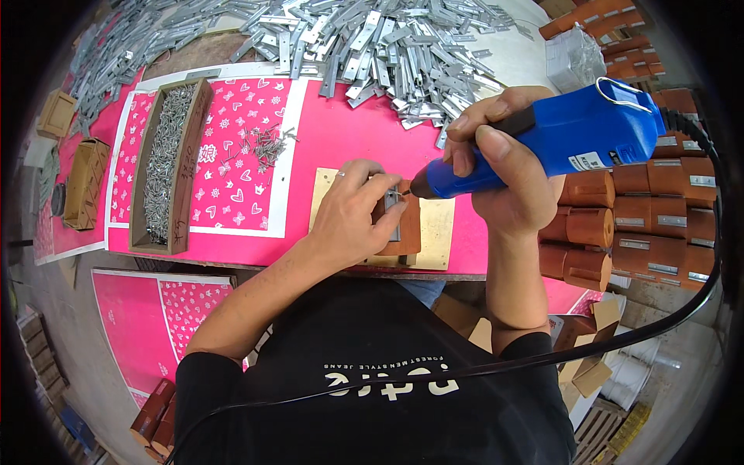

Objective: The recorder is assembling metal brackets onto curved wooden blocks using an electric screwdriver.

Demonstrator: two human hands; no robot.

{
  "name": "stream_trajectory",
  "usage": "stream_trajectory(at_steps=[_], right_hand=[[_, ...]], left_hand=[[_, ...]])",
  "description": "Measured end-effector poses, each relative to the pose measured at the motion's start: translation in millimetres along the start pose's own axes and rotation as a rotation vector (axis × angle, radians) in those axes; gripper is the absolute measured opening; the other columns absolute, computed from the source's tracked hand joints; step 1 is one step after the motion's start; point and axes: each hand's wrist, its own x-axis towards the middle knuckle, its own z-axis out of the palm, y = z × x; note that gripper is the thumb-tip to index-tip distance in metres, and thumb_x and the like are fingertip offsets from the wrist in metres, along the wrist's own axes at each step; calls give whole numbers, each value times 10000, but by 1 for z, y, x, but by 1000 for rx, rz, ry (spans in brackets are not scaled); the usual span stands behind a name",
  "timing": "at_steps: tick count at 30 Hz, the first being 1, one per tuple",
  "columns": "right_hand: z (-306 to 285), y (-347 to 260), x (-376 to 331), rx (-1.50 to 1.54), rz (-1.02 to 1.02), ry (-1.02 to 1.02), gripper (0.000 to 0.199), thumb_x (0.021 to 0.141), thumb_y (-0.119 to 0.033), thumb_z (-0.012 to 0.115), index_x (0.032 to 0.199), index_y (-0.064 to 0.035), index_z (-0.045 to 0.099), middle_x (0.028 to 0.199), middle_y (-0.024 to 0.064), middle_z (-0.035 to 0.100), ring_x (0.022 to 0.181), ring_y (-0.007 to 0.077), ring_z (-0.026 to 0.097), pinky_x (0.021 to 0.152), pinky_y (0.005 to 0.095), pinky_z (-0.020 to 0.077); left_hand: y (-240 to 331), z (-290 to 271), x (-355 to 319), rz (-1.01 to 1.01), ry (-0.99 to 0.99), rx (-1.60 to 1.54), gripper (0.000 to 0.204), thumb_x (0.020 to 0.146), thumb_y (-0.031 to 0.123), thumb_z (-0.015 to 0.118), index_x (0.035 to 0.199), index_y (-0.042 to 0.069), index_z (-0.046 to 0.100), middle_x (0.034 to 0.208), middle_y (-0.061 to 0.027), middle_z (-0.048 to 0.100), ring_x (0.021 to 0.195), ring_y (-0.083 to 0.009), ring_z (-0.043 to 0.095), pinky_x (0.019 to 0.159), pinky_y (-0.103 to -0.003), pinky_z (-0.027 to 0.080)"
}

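My right hand [508, 155] is wrapped round a blue electric screwdriver [554, 139], raised to the right with its dark tip pointing left and down. The tip meets a small screw [395, 193] over a metal plate [391, 203] on a brown wooden block [411, 232]. My left hand [353, 209] grips the block and plate from the left, thumb and fingertips close around the screw. Its palm hides part of both. Beneath the block lies a brass-coloured board [440, 236] on the pink table top [341, 124].
A long wooden box of screws [169, 167] stands left, beside a loose screw pile [267, 147]. Many metal plates [387, 54] are heaped at the far side. Stacked brown blocks [659, 213] rise at the right. The tool's black cable [542, 358] loops across my front.
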Motion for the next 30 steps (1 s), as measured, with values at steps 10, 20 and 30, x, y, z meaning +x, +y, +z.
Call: stream_trajectory(at_steps=[10,20,30], right_hand=[[1,1,2,141,-65,105,250,779,16,598,1012,24,508,770,169,608,587,176,584,617,326,517],[-9,-1,-4,230,-53,171,210,790,-19,591,985,16,522,834,239,640,565,192,582,572,302,501],[-39,-4,-31,172,36,353,227,772,-66,580,982,-7,518,837,223,632,544,196,554,561,341,482]], left_hand=[[-8,2,1,87,4,127,152,782,26,662,927,-6,633,878,-120,586,831,-296,582,726,-398,475],[0,-8,17,19,-170,198,94,769,6,632,850,-2,585,863,-148,591,838,-329,575,713,-420,462],[-16,-18,10,-290,53,-135,70,872,18,585,937,-2,572,747,-35,578,641,-124,550,582,-281,452]])
